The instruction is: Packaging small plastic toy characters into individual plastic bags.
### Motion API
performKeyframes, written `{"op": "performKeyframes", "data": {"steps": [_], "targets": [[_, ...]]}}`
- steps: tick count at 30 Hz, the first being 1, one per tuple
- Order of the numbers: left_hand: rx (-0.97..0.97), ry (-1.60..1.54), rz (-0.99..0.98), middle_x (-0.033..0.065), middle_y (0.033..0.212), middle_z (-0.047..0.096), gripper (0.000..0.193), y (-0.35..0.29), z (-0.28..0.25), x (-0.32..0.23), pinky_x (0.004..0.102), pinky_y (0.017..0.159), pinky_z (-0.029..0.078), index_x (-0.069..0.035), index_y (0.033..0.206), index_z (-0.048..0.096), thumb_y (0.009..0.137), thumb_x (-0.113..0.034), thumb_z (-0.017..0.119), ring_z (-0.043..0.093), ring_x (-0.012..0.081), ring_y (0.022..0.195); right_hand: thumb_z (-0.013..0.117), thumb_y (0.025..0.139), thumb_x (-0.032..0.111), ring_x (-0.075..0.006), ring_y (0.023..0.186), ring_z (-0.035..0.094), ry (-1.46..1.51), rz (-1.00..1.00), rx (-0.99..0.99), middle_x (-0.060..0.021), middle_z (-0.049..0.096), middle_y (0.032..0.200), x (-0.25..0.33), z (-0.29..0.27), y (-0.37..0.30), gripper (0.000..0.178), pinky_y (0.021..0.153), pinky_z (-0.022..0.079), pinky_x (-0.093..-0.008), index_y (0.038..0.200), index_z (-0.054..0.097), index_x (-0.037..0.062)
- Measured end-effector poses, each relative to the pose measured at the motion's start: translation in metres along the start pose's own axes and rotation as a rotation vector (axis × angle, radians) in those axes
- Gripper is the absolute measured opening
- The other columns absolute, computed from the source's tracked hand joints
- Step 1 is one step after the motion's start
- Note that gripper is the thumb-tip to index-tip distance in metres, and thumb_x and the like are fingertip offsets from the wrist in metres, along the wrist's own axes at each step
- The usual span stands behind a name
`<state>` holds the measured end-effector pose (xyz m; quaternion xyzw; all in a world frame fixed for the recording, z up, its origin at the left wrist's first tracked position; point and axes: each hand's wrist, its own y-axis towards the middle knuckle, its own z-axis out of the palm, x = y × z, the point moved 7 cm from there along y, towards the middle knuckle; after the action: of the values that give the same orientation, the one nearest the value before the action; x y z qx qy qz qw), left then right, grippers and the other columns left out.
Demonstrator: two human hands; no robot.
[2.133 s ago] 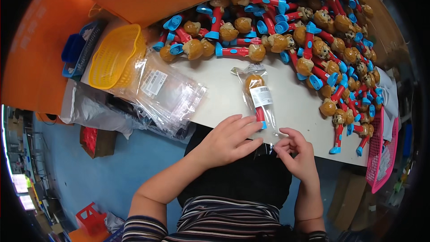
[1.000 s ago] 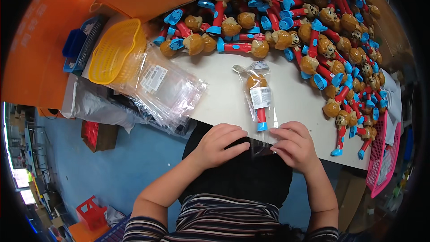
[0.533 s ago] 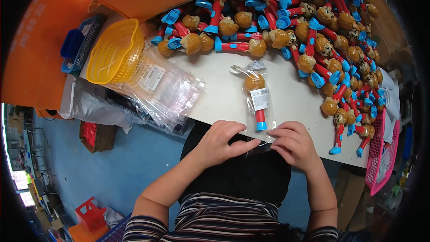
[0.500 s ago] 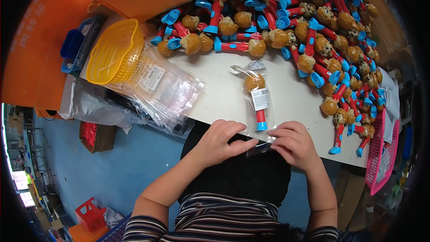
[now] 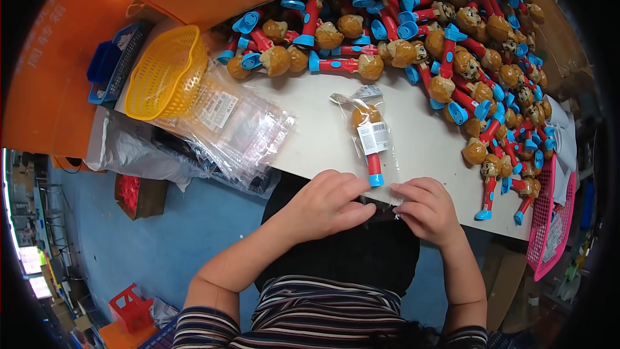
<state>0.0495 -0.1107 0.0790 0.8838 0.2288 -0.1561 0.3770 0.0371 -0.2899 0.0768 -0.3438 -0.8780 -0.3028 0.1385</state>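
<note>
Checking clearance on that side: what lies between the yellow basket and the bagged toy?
In the head view, clear plastic bags, then a strip of white tabletop, lie between the yellow basket and the bagged toy.

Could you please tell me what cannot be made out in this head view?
All in the head view:
Clear bag: its lower end is lost against black clothing.
Left hand: its own back hides whether it grips the bag.
Bagged toy: a white label covers part.
Toy pile: upper toys hide those beneath.
Pink basket: white sheets cover its upper part.
</note>
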Motion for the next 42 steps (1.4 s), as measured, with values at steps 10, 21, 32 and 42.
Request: {"op": "performKeyframes", "data": {"steps": [10, 21, 32, 42], "targets": [[0.074, -0.035, 0.002, 0.0126, 0.107, 0.061, 0.033, -0.015, 0.007, 0.007, 0.0387, 0.075, 0.051, -0.006, 0.099, 0.063, 0.069, -0.004, 0.075, 0.062, 0.0296, 0.091, 0.078, 0.068, 0.003, -0.0277, 0.097, 0.064, 0.069, 0.058, 0.014, -0.0059, 0.071, 0.108, -0.005, -0.001, -0.003, 0.024, 0.080, 0.052, -0.0380, 0.086, 0.063, 0.0077], [-0.016, -0.144, -0.310, 0.0145, 0.117, 0.050, 0.036, -0.051, 0.018, 0.008, 0.0306, 0.075, 0.055, -0.010, 0.102, 0.065, 0.073, 0.007, 0.075, 0.061, 0.0227, 0.092, 0.078, 0.064, 0.001, -0.0288, 0.091, 0.061, 0.147, 0.103, 0.010, -0.0071, 0.071, 0.109, 0.000, 0.006, -0.002, 0.025, 0.080, 0.051, -0.0379, 0.082, 0.063, 0.0080], [-0.034, -0.049, -0.189, 0.0100, 0.103, 0.055, 0.048, -0.047, 0.008, 0.005, 0.0318, 0.075, 0.055, -0.014, 0.105, 0.070, 0.063, 0.009, 0.072, 0.061, 0.0246, 0.089, 0.078, 0.067, 0.004, -0.0283, 0.097, 0.060, 0.107, 0.123, 0.057, -0.0045, 0.069, 0.111, 0.001, 0.009, -0.004, 0.022, 0.084, 0.049, -0.0396, 0.084, 0.065, 0.0083], [-0.058, -0.255, -0.391, 0.0111, 0.102, 0.058, 0.024, -0.056, 0.007, 0.010, 0.0317, 0.074, 0.055, -0.008, 0.097, 0.068, 0.076, 0.003, 0.075, 0.063, 0.0248, 0.087, 0.079, 0.074, 0.003, -0.0187, 0.076, 0.057, 0.301, 0.343, 0.004, -0.0131, 0.062, 0.121, -0.004, 0.005, -0.009, 0.016, 0.070, 0.049, -0.0291, 0.081, 0.064, 0.0035]]}}
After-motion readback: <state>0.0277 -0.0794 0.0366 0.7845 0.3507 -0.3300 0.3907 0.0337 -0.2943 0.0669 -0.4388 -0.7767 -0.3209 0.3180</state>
